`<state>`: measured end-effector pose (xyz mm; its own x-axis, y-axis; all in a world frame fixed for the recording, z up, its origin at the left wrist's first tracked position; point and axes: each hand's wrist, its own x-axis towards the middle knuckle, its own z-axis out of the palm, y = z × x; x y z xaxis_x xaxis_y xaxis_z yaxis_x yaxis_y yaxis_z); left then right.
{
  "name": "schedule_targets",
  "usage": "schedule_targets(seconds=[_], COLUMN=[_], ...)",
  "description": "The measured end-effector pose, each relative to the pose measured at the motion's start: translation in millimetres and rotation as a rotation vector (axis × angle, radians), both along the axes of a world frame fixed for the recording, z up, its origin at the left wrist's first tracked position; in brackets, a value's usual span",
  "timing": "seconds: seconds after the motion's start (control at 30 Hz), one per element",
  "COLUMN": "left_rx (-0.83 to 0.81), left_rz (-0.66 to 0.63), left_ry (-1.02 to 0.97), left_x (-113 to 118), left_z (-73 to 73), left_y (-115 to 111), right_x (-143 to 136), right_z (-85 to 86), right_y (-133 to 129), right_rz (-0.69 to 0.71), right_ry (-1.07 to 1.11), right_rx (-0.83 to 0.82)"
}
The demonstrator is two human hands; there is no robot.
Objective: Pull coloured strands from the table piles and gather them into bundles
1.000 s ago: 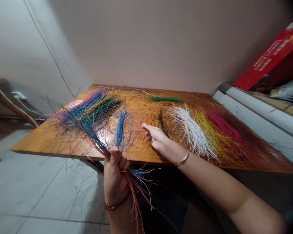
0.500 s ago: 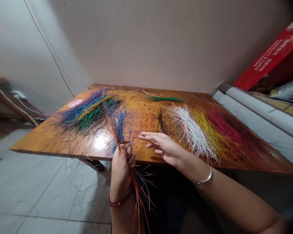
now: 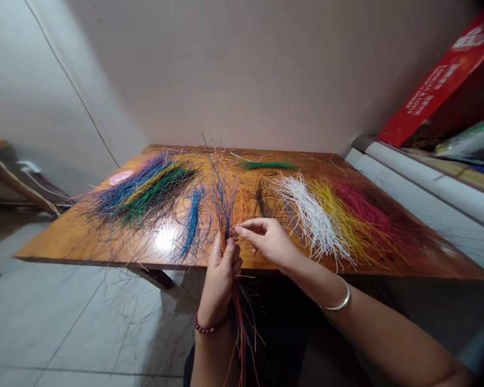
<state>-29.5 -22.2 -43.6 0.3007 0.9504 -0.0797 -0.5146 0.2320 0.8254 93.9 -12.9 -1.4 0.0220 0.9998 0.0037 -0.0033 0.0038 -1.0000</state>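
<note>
My left hand point(image 3: 221, 266) is closed around a bundle of thin coloured wires point(image 3: 224, 207), mostly blue, purple and orange. The bundle's upper ends fan out above the fist, and its loose lower ends point(image 3: 242, 328) hang down past the wrist, in front of the table edge. At the right side of the bundle, just above the left fist, my right hand point(image 3: 262, 236) pinches thumb and forefinger together on a thin wire end. The wire in that pinch is barely visible. A small pile of blue wires point(image 3: 192, 223) lies left of the bundle.
On the wooden table point(image 3: 84, 250) lie wires in purple, blue, yellow and green point(image 3: 153, 188) at left, and white point(image 3: 312, 215), yellow point(image 3: 347, 228) and pink point(image 3: 363, 207) at right. Green wires point(image 3: 270, 165) lie at the back. A red box point(image 3: 435, 80) stands right.
My left hand has moved right with the bundle, which now stands more upright. The right hand has come to the bundle, its outstretched fingers now closed in a pinch.
</note>
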Motion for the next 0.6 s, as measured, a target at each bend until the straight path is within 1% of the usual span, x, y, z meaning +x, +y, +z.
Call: schedule_targets(seconds=[0.17,0.27,0.33,0.43,0.53,0.6], left_rx=[-0.01,-0.031,-0.035,-0.043,-0.054,-0.056], left_rz=[0.005,0.038,0.063,0.106,0.152,0.179], left_ry=[-0.03,-0.063,-0.075,-0.103,-0.134,-0.142], left_x=[5,7,7,3,-4,-9], left_z=[1.8,0.7,-0.6,-2.2,-2.6,-2.5], left_y=[0,1,3,6,8,10], right_x=[1,4,8,22,45,64], right_z=[-9.5,-13.6,-12.0,0.6,23.0,38.7], right_y=[2,1,-1,0,10,21], right_rz=[-0.066,-0.153,-0.197,-0.266,-0.364,-0.383], right_ry=[-0.017,-0.112,-0.168,-0.182,-0.122,-0.088], right_rx=[0.076,0.145,0.181,0.225,0.259,0.253])
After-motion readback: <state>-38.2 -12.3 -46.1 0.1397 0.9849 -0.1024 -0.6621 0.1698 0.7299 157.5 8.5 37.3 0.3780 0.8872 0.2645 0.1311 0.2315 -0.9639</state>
